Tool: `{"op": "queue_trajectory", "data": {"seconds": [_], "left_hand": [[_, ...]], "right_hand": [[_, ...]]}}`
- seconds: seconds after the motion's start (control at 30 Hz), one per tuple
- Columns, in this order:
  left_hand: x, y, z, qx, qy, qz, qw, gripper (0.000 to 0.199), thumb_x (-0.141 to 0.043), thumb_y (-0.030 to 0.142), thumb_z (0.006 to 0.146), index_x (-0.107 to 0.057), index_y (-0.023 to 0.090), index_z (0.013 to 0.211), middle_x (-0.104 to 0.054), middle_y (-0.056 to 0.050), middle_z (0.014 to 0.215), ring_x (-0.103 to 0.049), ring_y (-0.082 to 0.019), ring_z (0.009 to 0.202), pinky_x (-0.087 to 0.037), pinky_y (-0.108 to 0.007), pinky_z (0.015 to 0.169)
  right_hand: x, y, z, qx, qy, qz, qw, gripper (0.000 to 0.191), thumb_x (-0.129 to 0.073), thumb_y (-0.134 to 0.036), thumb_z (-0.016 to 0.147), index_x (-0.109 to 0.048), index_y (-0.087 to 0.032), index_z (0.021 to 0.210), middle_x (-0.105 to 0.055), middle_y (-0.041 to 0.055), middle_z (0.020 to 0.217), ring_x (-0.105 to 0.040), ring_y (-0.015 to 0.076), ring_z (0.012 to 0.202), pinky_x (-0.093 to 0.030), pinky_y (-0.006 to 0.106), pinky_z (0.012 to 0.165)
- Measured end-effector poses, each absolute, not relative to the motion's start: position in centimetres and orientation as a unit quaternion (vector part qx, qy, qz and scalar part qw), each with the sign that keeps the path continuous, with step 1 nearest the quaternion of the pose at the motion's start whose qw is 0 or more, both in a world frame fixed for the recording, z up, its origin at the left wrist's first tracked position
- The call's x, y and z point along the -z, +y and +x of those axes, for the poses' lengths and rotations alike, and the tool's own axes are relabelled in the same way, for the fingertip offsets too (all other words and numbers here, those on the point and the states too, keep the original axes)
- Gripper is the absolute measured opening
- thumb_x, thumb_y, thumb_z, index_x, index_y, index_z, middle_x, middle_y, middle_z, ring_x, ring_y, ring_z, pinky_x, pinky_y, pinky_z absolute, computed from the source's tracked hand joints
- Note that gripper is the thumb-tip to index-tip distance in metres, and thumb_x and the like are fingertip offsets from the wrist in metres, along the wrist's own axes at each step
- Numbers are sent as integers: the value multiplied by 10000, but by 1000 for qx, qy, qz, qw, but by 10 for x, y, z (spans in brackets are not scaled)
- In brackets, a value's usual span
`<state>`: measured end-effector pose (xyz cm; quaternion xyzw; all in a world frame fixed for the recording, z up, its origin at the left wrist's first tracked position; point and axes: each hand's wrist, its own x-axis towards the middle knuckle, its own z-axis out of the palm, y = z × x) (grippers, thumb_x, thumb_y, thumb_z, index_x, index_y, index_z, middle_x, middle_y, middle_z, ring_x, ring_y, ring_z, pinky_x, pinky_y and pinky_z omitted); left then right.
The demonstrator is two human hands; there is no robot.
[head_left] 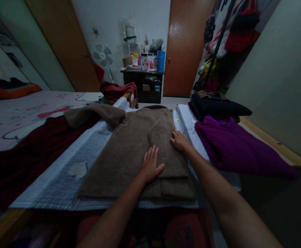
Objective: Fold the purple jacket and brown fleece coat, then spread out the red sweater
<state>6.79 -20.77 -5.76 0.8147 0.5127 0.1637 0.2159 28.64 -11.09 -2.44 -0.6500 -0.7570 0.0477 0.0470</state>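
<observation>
A brown fuzzy sweater (119, 162) lies spread in front of me on a light blue patterned cover (49, 193). Its right sleeve is folded inward over the body, while the other sleeve (93, 113) stretches out to the left. My left hand (150, 165) rests flat on the folded sleeve, fingers extended and thumb apart. Against the sweater's right edge, near the sleeve fold, lies my right hand (179, 140), palm down with its fingers out. Neither hand grips anything.
Dark red cloth (42, 148) lies to the left, partly under the brown sleeve. On the right are a folded purple garment (233, 148) and a stack of dark clothes (217, 105). Beyond stand a fan (103, 55), a dark cabinet (142, 81) and a wooden door (185, 48).
</observation>
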Motion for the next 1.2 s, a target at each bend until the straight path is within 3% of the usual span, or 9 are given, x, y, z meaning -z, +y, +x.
{"op": "queue_trajectory", "data": {"seconds": [0.17,0.3,0.53,0.73,0.9,1.07,1.2], "left_hand": [[68,-209,65,-242,508,793,232,958,-513,440,839,50,66,1519,-34,-218,1611,-21,-276,1495,-138,-475,1194],[73,-209,68,-254,515,787,225,1042,-561,384,777,104,47,1506,-26,-240,1603,-29,-307,1491,-144,-488,1193],[67,-210,71,-185,512,814,202,989,-538,360,778,35,47,1520,-46,-218,1611,-26,-297,1493,-97,-502,1196],[58,-212,71,-139,518,820,199,880,-512,377,806,-120,61,1528,1,-180,1618,11,-275,1495,-66,-478,1201],[52,-213,71,-119,525,816,212,874,-512,378,808,-140,45,1526,21,-183,1614,26,-276,1494,-57,-472,1205],[54,-215,70,-153,524,810,214,898,-517,379,797,-105,55,1526,-21,-181,1617,-14,-268,1497,-88,-478,1205],[59,-214,70,-179,526,806,205,946,-532,376,782,-52,38,1523,-37,-187,1618,-16,-263,1497,-108,-468,1207]], "right_hand": [[21,-147,250,-54,-849,-517,91,589,-383,-304,948,-304,-134,1507,-244,91,1592,-188,215,1471,-152,413,1192],[29,-163,232,-99,-886,-447,71,593,-359,-397,969,-311,-156,1509,-280,77,1579,-228,216,1460,-198,428,1184],[35,-134,238,-79,-882,-461,50,636,-284,-555,979,-326,-205,1508,-251,63,1588,-207,249,1467,-224,456,1171],[38,-104,246,-66,-854,-515,26,725,-269,-596,965,-283,-134,1522,-196,132,1597,-205,278,1465,-214,439,1169],[42,-81,257,-70,-815,-575,12,783,-267,-644,943,-274,-118,1522,-190,139,1599,-187,291,1469,-201,446,1170],[38,-72,260,-56,-777,-626,27,759,-304,-575,956,-255,-68,1519,-186,159,1596,-165,305,1472,-183,449,1173],[36,-84,242,-64,-848,-523,54,674,-283,-518,975,-212,-163,1544,-144,72,1616,-118,246,1486,-154,449,1185]]}}
